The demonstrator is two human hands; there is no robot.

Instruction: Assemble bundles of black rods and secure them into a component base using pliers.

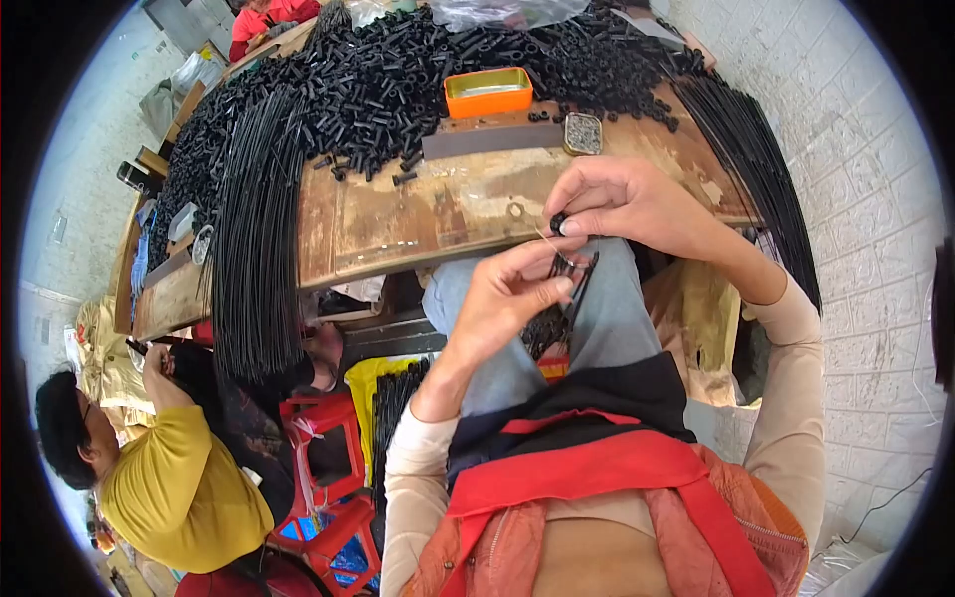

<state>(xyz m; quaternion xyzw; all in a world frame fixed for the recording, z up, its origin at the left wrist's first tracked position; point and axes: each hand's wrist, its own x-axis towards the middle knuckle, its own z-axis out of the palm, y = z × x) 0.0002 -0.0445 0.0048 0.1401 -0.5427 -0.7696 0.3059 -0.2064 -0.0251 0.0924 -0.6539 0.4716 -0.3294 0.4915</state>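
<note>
Above my lap, near the table's front edge, my right hand [637, 204] pinches a small round black part [557, 224] between thumb and fingertips. Just below and to the left, my left hand [507, 308] is closed with thumb against fingers. Thin black rods [587, 284] show at its fingertips and hang toward my lap. A fine pale strand [550, 244] runs between the two hands; its ends are too small to make out. The hands are close together but apart.
Heaps of black tubular parts [368, 80] cover the wooden table [398, 224]. On it stand an orange tin [487, 95], a small tin of metal bits [583, 133] and a grey strip [492, 140]. Bundles of black rods [259, 229] overhang the edge. Someone in yellow [184, 488] sits at left beside red stools [323, 448].
</note>
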